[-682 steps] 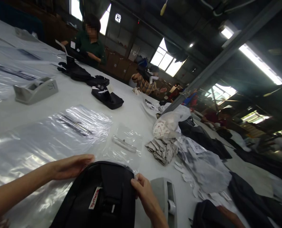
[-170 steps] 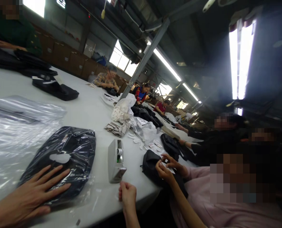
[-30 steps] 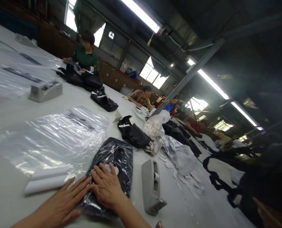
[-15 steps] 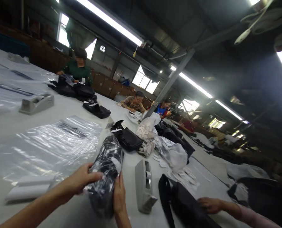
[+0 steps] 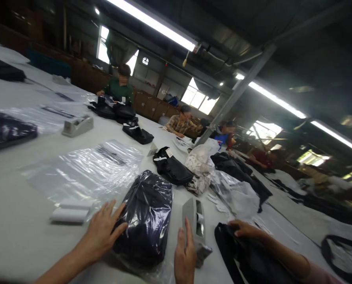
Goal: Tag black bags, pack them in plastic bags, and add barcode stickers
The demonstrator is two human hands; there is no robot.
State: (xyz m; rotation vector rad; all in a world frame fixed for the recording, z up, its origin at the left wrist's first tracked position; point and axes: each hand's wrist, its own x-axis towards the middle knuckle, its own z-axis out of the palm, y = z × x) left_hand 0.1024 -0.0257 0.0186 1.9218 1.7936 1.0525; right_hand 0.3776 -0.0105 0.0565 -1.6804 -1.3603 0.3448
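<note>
A black bag wrapped in clear plastic (image 5: 145, 221) lies flat on the white table, broad face up. My left hand (image 5: 103, 227) is open with fingers spread, its fingertips at the left edge of the wrapped bag. Right of the bag, and apart from it, my right hand (image 5: 185, 252) is raised with its fingers extended, holding nothing. It is beside the grey tape dispenser (image 5: 195, 228). Clear plastic bags (image 5: 90, 169) are spread out behind and left of my left hand, near a white roll (image 5: 71, 212).
Another person's hand (image 5: 244, 228) rests on a black bag (image 5: 253, 256) at the right. Unwrapped black bags (image 5: 174, 167) and crumpled clear plastic (image 5: 238, 193) lie further back. A second dispenser (image 5: 78, 126) stands at the left. Several people work along the table.
The wrapped bag has gone from being held on its narrow side to lying flat. My right hand has come away from it to the right, and my left fingers have spread. The view has shifted left.
</note>
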